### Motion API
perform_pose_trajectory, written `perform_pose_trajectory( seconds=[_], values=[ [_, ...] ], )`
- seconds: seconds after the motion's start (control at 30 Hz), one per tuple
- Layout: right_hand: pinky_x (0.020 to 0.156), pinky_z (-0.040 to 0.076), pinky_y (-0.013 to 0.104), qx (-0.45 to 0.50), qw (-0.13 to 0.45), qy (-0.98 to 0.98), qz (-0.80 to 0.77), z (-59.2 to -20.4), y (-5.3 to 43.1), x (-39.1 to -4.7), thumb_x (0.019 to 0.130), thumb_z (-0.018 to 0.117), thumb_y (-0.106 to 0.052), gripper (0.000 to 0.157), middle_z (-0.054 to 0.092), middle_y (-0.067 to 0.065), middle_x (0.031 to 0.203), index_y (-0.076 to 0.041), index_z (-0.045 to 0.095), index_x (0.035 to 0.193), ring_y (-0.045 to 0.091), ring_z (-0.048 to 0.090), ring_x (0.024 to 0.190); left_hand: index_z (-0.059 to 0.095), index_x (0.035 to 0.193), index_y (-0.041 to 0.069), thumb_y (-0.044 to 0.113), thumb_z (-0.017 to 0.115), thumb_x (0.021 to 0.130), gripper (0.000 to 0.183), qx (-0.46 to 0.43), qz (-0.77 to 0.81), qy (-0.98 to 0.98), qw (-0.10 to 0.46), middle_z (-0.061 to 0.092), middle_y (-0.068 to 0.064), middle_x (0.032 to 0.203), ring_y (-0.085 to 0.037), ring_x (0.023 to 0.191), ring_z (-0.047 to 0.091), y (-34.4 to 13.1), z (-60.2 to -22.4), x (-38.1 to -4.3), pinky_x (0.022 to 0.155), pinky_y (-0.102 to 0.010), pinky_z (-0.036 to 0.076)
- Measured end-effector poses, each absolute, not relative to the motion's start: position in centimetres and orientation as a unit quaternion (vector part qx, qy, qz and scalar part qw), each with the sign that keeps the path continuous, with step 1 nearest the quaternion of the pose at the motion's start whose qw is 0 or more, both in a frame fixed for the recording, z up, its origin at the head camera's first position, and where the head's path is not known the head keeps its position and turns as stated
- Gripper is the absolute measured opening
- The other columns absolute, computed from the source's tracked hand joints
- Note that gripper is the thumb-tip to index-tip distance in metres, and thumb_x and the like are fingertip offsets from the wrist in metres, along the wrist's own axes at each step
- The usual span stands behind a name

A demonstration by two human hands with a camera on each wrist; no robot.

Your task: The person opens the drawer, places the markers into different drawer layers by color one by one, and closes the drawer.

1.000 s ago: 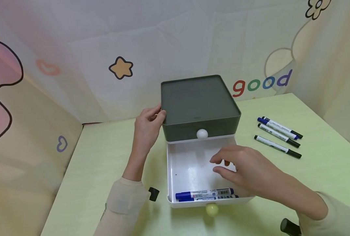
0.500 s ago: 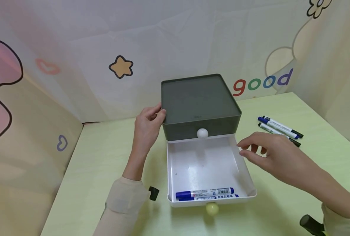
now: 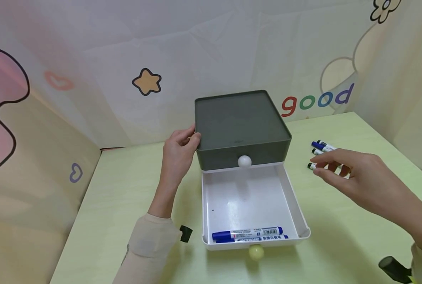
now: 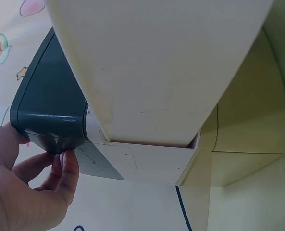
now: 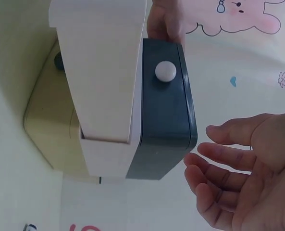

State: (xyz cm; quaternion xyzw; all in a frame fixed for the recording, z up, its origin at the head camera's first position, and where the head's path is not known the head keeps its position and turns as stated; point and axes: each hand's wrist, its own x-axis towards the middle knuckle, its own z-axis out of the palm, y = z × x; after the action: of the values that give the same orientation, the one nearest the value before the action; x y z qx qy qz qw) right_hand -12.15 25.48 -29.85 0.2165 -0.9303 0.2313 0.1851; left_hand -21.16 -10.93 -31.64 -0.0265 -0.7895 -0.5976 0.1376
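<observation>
My left hand [image 3: 179, 152] holds the left side of a dark green drawer box [image 3: 239, 122], thumb at the top edge. In the left wrist view its bent fingertips [image 4: 68, 159] press the box wall. Under the dark tier a white drawer [image 3: 246, 193] is pulled out, with blue whiteboard markers [image 3: 247, 233] lying along its front wall. To the right, my right hand [image 3: 367, 177] is over several markers [image 3: 317, 146] on the table, fingers loosely bent and thumb apart. It partly hides them; I see nothing held in the right wrist view.
A white knob [image 3: 244, 161] sits on the dark tier and a yellow-green knob [image 3: 256, 252] on the pulled-out drawer. A yellow tier [image 4: 250, 106] shows below in the left wrist view. A printed curtain [image 3: 211, 51] stands behind the table [image 3: 125, 189].
My right hand has moved right from over the white drawer to the markers on the table. The left hand has stayed on the box.
</observation>
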Motion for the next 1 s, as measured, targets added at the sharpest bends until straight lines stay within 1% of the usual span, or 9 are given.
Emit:
perform_pose_trajectory(
  seconds=[0.2, 0.4, 0.5, 0.6, 0.73, 0.8, 0.9, 0.93, 1.0],
  values=[
    [0.056, 0.042, 0.016, 0.195, 0.195, -0.931, 0.239, -29.9, 26.8, -12.7, 0.084, 0.082, 0.000, 0.028, 0.069, -0.002, 0.086, -0.009, 0.077, 0.110, 0.003, 0.054, 0.065, 0.067, 0.138, 0.011, 0.022, 0.065, 0.100, 0.040, -0.026, -0.596, -0.791, 0.139, 0.065, -0.007, 0.117, -0.021, 0.106, 0.068, -11.0, -31.5, -21.1, 0.089, -0.036, 0.053],
    [0.063, 0.043, 0.008, 0.164, 0.216, -0.928, 0.254, -30.2, 28.5, -14.4, 0.088, 0.078, 0.001, 0.026, 0.074, 0.011, 0.092, -0.002, 0.075, 0.114, -0.010, 0.053, 0.071, 0.068, 0.138, 0.011, 0.022, 0.065, 0.100, 0.040, -0.026, -0.596, -0.790, 0.141, 0.065, -0.007, 0.116, -0.022, 0.105, 0.068, -10.9, -31.5, -21.1, 0.087, -0.035, 0.052],
    [0.068, 0.041, 0.003, 0.142, 0.211, -0.929, 0.270, -30.5, 29.5, -15.4, 0.091, 0.076, -0.001, 0.025, 0.075, 0.017, 0.100, 0.001, 0.073, 0.117, -0.018, 0.050, 0.076, 0.068, 0.138, 0.011, 0.022, 0.066, 0.100, 0.040, -0.025, -0.597, -0.790, 0.139, 0.065, -0.007, 0.118, -0.022, 0.105, 0.067, -10.9, -31.6, -21.1, 0.087, -0.035, 0.052],
    [0.069, 0.039, 0.001, 0.123, 0.192, -0.932, 0.281, -30.9, 30.3, -16.2, 0.095, 0.073, -0.004, 0.026, 0.073, 0.022, 0.105, 0.003, 0.071, 0.119, -0.022, 0.047, 0.078, 0.068, 0.138, 0.011, 0.022, 0.066, 0.100, 0.040, -0.024, -0.596, -0.791, 0.138, 0.065, -0.007, 0.120, -0.022, 0.106, 0.067, -10.9, -31.6, -21.1, 0.088, -0.035, 0.053],
    [0.064, 0.040, 0.004, 0.106, 0.172, -0.941, 0.273, -31.6, 31.2, -17.2, 0.097, 0.070, -0.007, 0.027, 0.072, 0.025, 0.105, 0.006, 0.069, 0.121, -0.022, 0.044, 0.076, 0.067, 0.138, 0.011, 0.022, 0.065, 0.100, 0.040, -0.023, -0.595, -0.791, 0.137, 0.065, -0.007, 0.121, -0.023, 0.107, 0.068, -10.8, -31.6, -21.1, 0.089, -0.037, 0.053],
    [0.060, 0.043, 0.011, 0.095, 0.166, -0.945, 0.265, -32.1, 31.9, -17.8, 0.098, 0.070, -0.009, 0.027, 0.072, 0.025, 0.103, 0.007, 0.069, 0.120, -0.019, 0.045, 0.076, 0.068, 0.138, 0.011, 0.022, 0.066, 0.100, 0.040, -0.024, -0.594, -0.792, 0.137, 0.065, -0.007, 0.121, -0.023, 0.107, 0.068, -10.8, -31.6, -21.1, 0.090, -0.037, 0.054],
    [0.054, 0.043, 0.021, 0.081, 0.155, -0.950, 0.259, -32.7, 32.9, -18.7, 0.099, 0.068, -0.010, 0.027, 0.072, 0.027, 0.100, 0.009, 0.069, 0.119, 0.003, 0.061, 0.079, 0.067, 0.138, 0.012, 0.023, 0.065, 0.100, 0.040, -0.024, -0.592, -0.794, 0.137, 0.065, -0.007, 0.121, -0.022, 0.107, 0.068, -10.9, -31.7, -21.2, 0.090, -0.037, 0.054],
    [0.054, 0.043, 0.023, 0.075, 0.150, -0.952, 0.257, -33.0, 33.3, -19.0, 0.099, 0.068, -0.010, 0.027, 0.071, 0.028, 0.100, 0.009, 0.068, 0.119, 0.012, 0.063, 0.080, 0.067, 0.139, 0.012, 0.023, 0.065, 0.100, 0.040, -0.024, -0.591, -0.794, 0.138, 0.065, -0.007, 0.121, -0.022, 0.107, 0.068, -10.9, -31.7, -21.1, 0.089, -0.037, 0.053],
    [0.054, 0.042, 0.025, 0.064, 0.143, -0.955, 0.254, -33.4, 34.0, -19.6, 0.100, 0.067, -0.011, 0.028, 0.071, 0.029, 0.099, 0.011, 0.068, 0.118, 0.020, 0.064, 0.078, 0.067, 0.139, 0.012, 0.024, 0.065, 0.100, 0.040, -0.024, -0.591, -0.794, 0.140, 0.065, -0.007, 0.121, -0.022, 0.107, 0.068, -10.9, -31.7, -21.1, 0.088, -0.036, 0.053]
  ],
)
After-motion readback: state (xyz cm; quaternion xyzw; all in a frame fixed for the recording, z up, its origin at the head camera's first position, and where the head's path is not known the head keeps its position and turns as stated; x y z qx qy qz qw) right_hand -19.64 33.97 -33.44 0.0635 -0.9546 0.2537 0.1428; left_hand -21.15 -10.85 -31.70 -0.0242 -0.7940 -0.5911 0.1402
